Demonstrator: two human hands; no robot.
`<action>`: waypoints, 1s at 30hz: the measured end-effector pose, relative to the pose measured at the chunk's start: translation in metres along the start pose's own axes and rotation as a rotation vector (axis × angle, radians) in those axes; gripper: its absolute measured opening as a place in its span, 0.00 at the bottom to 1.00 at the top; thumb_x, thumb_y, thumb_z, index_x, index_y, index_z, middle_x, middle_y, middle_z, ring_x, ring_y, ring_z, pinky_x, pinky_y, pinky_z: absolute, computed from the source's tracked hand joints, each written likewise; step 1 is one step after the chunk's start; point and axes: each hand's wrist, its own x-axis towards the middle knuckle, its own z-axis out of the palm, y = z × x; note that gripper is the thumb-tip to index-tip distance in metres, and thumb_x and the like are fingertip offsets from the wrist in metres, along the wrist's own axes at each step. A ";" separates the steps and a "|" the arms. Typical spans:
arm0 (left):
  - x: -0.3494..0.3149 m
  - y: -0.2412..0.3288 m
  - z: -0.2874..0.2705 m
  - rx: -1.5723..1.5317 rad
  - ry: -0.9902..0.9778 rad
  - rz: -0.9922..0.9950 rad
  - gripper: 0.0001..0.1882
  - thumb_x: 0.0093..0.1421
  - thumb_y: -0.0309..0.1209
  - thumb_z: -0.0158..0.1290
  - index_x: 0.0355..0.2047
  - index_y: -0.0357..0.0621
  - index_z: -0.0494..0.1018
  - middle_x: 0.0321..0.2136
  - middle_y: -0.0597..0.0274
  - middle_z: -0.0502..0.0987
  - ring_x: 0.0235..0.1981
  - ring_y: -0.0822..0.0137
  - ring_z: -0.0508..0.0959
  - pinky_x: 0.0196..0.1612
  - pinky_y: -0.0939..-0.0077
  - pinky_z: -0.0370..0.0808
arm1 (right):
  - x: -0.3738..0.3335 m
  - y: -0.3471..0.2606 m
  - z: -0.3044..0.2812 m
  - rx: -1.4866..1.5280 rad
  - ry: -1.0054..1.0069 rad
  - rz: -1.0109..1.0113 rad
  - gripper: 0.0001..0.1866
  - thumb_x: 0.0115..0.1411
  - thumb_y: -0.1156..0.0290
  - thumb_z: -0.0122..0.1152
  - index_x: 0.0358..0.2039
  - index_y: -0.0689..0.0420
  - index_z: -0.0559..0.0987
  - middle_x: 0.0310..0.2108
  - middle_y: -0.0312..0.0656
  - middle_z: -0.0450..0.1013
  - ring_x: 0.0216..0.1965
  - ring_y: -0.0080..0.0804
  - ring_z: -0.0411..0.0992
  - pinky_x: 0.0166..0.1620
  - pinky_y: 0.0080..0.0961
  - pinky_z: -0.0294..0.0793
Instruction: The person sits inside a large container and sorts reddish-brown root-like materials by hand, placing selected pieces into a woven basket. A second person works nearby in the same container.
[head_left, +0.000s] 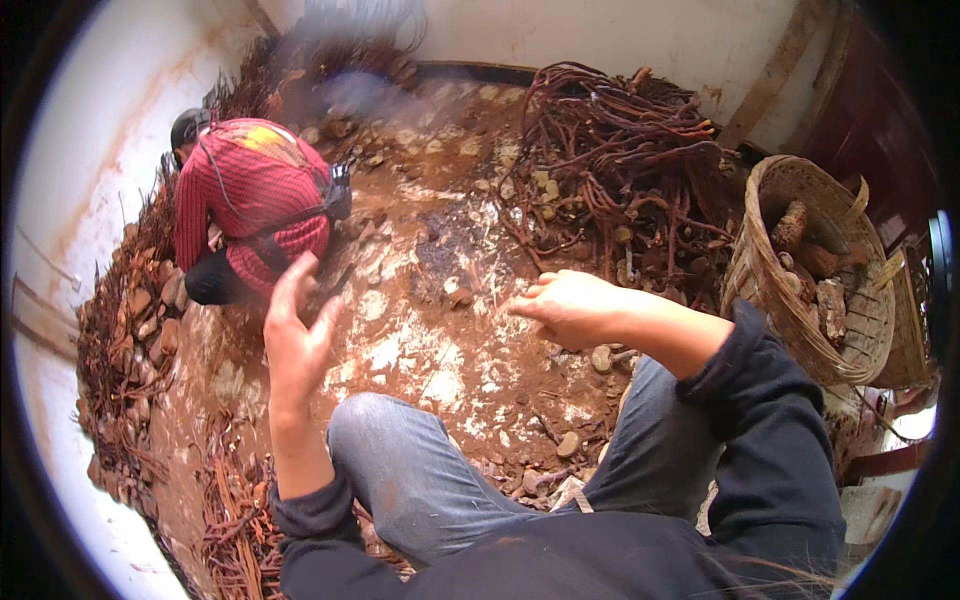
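Note:
My left hand (297, 335) is raised over the floor in front of my left knee, fingers up and thumb spread apart, with nothing in it. Across from it, my right hand (570, 308) hangs in the air above my right knee, its fingers loosely bent and pointing left; nothing shows in them. Neither hand touches anything. Below and between them lies the dirt-covered floor (440, 385), strewn with small brown chunks and pale patches. Nearest my right hand is a heap of long, thin reddish-brown roots (625, 150). A round, cut-looking piece (568, 444) lies between my knees.
To the right stands a tall woven basket (745, 260) with several thick brown chunks (815, 262) inside. A person in a red patterned top (255, 190) crouches at the far left, by chunks and roots (150, 330) piled along the white wall (110, 130). More roots (240, 540) lie at lower left.

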 end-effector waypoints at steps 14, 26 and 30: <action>-0.410 -0.160 0.069 -0.463 0.043 -1.791 0.24 0.62 0.50 0.43 0.36 0.38 0.74 0.31 0.58 0.77 0.27 0.67 0.73 0.29 0.72 0.70 | -0.026 -0.010 -0.016 0.121 -0.258 -0.159 0.17 0.52 0.68 0.58 0.43 0.59 0.73 0.35 0.49 0.74 0.39 0.47 0.74 0.42 0.40 0.73; -0.422 -0.142 0.089 -0.563 0.045 -1.794 0.24 0.62 0.50 0.44 0.38 0.38 0.74 0.32 0.58 0.77 0.27 0.67 0.73 0.29 0.71 0.71 | -0.019 -0.007 -0.019 0.144 -0.304 -0.137 0.18 0.51 0.67 0.59 0.43 0.58 0.73 0.34 0.49 0.73 0.39 0.49 0.73 0.41 0.41 0.73; -0.427 -0.141 0.087 -0.570 0.039 -1.799 0.24 0.61 0.50 0.44 0.39 0.38 0.73 0.32 0.58 0.77 0.27 0.66 0.73 0.29 0.71 0.71 | -0.018 -0.007 -0.021 0.132 -0.304 -0.123 0.19 0.51 0.66 0.60 0.44 0.57 0.72 0.35 0.48 0.74 0.39 0.49 0.73 0.41 0.41 0.72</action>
